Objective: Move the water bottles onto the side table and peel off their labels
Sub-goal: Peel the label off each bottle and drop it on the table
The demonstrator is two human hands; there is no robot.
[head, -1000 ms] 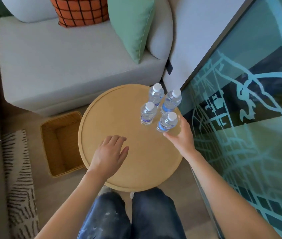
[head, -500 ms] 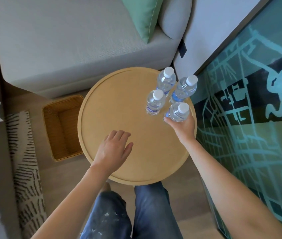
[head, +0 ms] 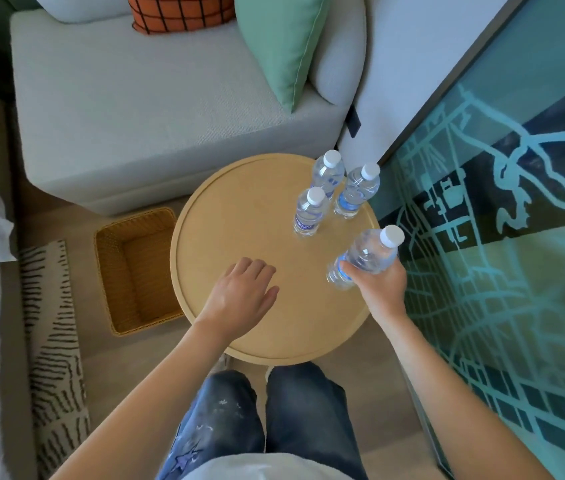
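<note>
Wicker basket (head: pixel 135 271) sat on the floor just left of the round side table (head: pixel 239 216). Left hand (head: pixel 239 299) lay flat on the tabletop, fingers loose, gripping nothing. Three bottles (head: pixel 308 213) stood upright at the far right edge. Right hand (head: pixel 378 282) was clenched around a tilted fourth bottle (head: pixel 367 254), beside the glass panel (head: pixel 499 237).

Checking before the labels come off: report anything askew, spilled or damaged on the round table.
Nothing spilled or damaged. Three bottles stand upright and capped on the round table; the fourth bottle is tilted only because the right hand holds it.
</note>
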